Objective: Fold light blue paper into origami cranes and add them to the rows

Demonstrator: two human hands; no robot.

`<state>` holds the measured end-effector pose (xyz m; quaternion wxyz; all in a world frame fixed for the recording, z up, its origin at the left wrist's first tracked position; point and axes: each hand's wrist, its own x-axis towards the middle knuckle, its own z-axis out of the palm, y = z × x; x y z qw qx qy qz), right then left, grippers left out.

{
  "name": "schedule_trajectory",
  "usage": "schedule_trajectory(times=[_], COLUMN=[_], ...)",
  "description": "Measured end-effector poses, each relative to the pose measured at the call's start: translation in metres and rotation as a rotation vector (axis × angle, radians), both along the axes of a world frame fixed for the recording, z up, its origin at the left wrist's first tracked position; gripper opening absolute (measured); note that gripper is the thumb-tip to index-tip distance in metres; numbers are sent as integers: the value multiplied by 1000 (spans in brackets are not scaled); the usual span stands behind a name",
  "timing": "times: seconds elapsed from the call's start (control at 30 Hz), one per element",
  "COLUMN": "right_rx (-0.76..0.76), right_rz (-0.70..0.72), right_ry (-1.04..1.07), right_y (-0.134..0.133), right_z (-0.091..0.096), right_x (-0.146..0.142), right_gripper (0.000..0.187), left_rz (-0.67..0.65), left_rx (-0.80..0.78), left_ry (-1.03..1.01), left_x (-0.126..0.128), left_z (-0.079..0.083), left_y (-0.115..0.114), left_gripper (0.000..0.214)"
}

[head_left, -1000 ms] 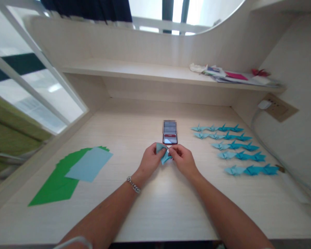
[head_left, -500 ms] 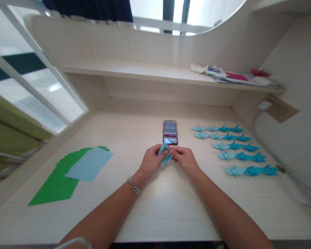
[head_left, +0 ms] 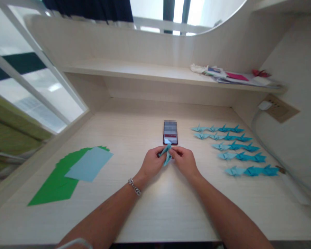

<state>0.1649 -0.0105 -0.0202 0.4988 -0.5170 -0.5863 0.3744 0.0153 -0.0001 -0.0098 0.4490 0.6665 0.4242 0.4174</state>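
Observation:
A partly folded piece of light blue origami paper is held between my two hands above the middle of the desk. My left hand is closed on its left side, with a silver chain bracelet at the wrist. From the right, the thumb and fingers of my right hand pinch the paper's other side. Some folds are hidden behind the fingers. Just beyond the hands lies a phone, its screen partly blurred. To the right stand several rows of blue paper cranes, running from pale to deeper blue.
Green paper sheets lie fanned on the left, with a light blue sheet on top. Papers rest on the shelf behind. A white charger sits in the wall socket, its cable running down the right side.
The folded paper has turned in my hands and now looks narrower, with a slim point standing up. My left thumb has shifted back from its face. Everything else stays in place.

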Motion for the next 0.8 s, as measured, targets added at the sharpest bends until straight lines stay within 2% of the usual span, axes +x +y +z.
schedule_trajectory(times=[0.13, 0.3, 0.57, 0.8], right_rx=[40, 115, 52, -14], right_rz=[-75, -96, -1, 9], right_ry=[-126, -230, -83, -46], right_y=[-4, -5, -1, 1], right_z=[4, 6, -1, 0], right_x=[1, 2, 2, 3], right_gripper=[21, 17, 17, 16], left_rz=[2, 2, 39, 29], left_rx=[-72, -121, -105, -104], left_ry=[-102, -172, -121, -102], left_x=[1, 2, 0, 1], left_z=[-4, -6, -8, -6], left_y=[1, 3, 5, 5], left_gripper=[31, 33, 33, 27])
